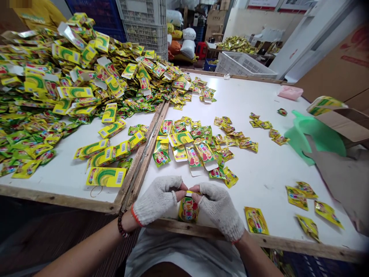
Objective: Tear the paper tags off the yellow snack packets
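Both of my hands wear white knit gloves with bare fingertips. Between them, at the table's front edge, is a small yellow and green candy box (188, 209) with "Twins" lettering. My left hand (160, 198) pinches the box's white top flap from the left. From the right, my right hand (219, 206) pinches the same flap. Just beyond lie flat, open-ended candy boxes (205, 154) among small wrapped candies (230, 177). A yellow packet (256, 220) rests right of my right hand. Filled-looking boxes (106, 176) lie to the left, past a wooden divider.
A large heap of boxes and wrapped candies (86, 73) covers the left table. A wooden strip (144, 157) divides the tables. At right are a green plastic scoop-like container (314, 134), a cardboard box (346, 119) and a pink block (290, 92). Crates (144, 23) stand behind.
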`<state>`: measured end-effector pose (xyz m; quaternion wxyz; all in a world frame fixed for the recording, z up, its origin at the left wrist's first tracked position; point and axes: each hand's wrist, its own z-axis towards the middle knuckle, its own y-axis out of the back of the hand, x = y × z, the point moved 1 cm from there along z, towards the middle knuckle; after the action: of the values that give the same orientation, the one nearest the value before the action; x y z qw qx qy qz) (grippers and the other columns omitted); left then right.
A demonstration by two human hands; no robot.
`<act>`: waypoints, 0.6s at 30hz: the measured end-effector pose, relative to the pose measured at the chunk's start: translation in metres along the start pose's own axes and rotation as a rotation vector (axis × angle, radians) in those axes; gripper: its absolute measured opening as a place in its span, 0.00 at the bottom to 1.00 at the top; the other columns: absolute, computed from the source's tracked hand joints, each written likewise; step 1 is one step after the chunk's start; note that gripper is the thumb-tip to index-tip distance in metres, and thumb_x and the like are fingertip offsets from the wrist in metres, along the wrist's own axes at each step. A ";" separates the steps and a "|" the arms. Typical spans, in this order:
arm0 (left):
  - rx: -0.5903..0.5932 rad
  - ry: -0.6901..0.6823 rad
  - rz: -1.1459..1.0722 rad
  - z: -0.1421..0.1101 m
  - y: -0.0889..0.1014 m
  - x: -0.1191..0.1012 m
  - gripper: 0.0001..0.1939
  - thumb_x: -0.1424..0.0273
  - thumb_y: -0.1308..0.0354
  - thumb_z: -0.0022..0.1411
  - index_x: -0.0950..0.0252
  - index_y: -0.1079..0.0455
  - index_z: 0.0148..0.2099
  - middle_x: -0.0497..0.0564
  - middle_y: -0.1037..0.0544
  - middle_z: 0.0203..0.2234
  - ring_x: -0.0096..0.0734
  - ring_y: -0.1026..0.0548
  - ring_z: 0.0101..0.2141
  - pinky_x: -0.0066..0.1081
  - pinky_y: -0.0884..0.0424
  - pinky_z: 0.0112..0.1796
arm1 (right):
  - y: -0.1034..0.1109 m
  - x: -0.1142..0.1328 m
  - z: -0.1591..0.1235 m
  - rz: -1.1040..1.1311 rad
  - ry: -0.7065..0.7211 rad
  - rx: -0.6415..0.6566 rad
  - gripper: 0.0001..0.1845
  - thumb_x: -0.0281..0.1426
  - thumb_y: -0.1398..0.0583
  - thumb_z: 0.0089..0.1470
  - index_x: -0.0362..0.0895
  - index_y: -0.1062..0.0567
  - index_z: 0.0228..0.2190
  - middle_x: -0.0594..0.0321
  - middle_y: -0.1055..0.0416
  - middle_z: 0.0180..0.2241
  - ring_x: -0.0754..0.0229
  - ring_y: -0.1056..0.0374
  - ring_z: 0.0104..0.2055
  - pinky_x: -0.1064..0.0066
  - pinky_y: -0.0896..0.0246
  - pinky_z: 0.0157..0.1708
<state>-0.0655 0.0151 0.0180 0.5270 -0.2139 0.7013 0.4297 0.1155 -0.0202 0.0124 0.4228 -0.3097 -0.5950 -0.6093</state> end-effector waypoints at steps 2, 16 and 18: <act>0.033 -0.038 0.000 -0.002 0.001 0.001 0.09 0.68 0.48 0.62 0.68 0.28 0.37 0.49 0.26 0.29 0.28 0.30 0.32 0.24 0.36 0.33 | 0.001 -0.001 0.001 0.025 0.014 0.034 0.08 0.27 0.40 0.50 0.43 0.20 0.31 0.61 0.23 0.29 0.59 0.28 0.30 0.72 0.32 0.31; 0.099 -0.441 0.435 0.028 0.004 -0.022 0.08 0.74 0.51 0.61 0.67 0.35 0.30 0.50 0.32 0.29 0.28 0.34 0.31 0.27 0.37 0.33 | 0.000 -0.015 -0.021 0.021 0.297 0.023 0.20 0.21 0.46 0.51 0.48 0.23 0.41 0.59 0.25 0.37 0.60 0.29 0.40 0.72 0.31 0.39; 0.039 -0.493 0.635 0.061 0.005 -0.027 0.08 0.79 0.51 0.57 0.67 0.33 0.38 0.53 0.30 0.35 0.33 0.32 0.37 0.30 0.35 0.38 | 0.020 -0.011 -0.024 0.019 0.194 -0.134 0.15 0.24 0.45 0.53 0.47 0.22 0.38 0.60 0.24 0.36 0.60 0.28 0.38 0.73 0.30 0.38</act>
<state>-0.0256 0.0638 0.0398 0.5245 0.1329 0.5931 0.5962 0.1406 -0.0407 0.0099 0.4625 -0.2826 -0.5064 -0.6706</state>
